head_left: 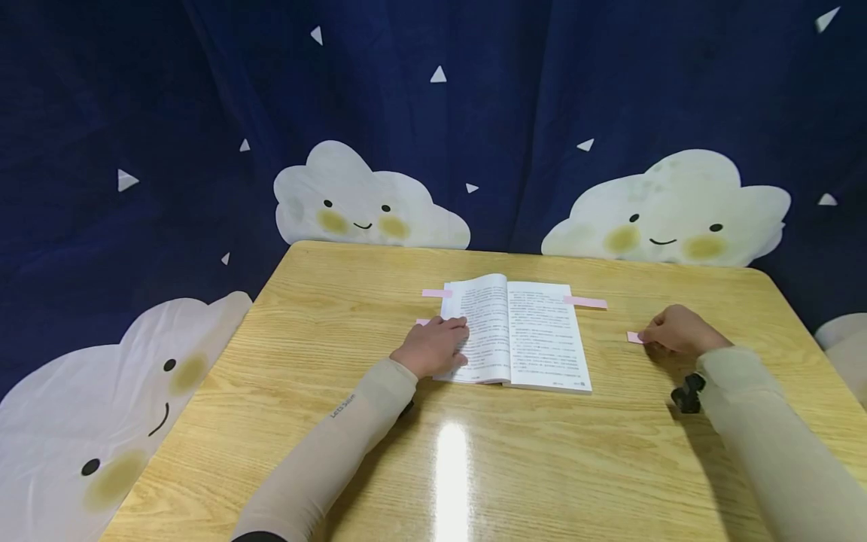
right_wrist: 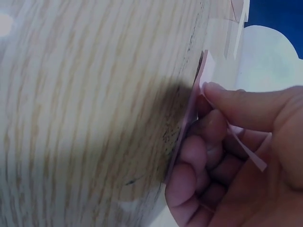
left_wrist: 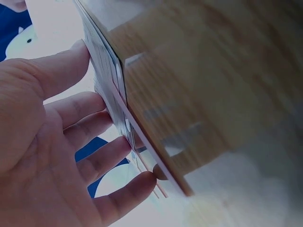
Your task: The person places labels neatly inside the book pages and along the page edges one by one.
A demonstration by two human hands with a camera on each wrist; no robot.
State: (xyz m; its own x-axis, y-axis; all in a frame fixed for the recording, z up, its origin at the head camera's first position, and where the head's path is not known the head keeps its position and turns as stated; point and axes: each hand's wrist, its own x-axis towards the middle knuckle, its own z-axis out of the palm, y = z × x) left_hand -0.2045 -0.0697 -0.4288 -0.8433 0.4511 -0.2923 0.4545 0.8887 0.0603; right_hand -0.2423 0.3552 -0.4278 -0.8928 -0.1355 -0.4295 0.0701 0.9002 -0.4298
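Note:
An open book (head_left: 547, 339) lies on the table with printed pages facing up. My left hand (head_left: 432, 349) rests on its left page, fingers spread loosely; in the left wrist view the fingertips touch the page edges. Pink paper strips stick out of the book: an upper left one (head_left: 433, 293), a lower left one (head_left: 423, 321) partly hidden by the hand, and a right one (head_left: 588, 302). To the right of the book, my right hand (head_left: 682, 331) pinches a thin pink sticky note (right_wrist: 251, 157) between thumb and forefinger, at a pink sticky note pad (right_wrist: 188, 120) on the table.
The wooden table (head_left: 528, 474) has a bright light reflection near its front. Behind it hangs a dark blue curtain (head_left: 379, 98) with clouds and triangles. A black device (head_left: 688, 394) sits under the right wrist.

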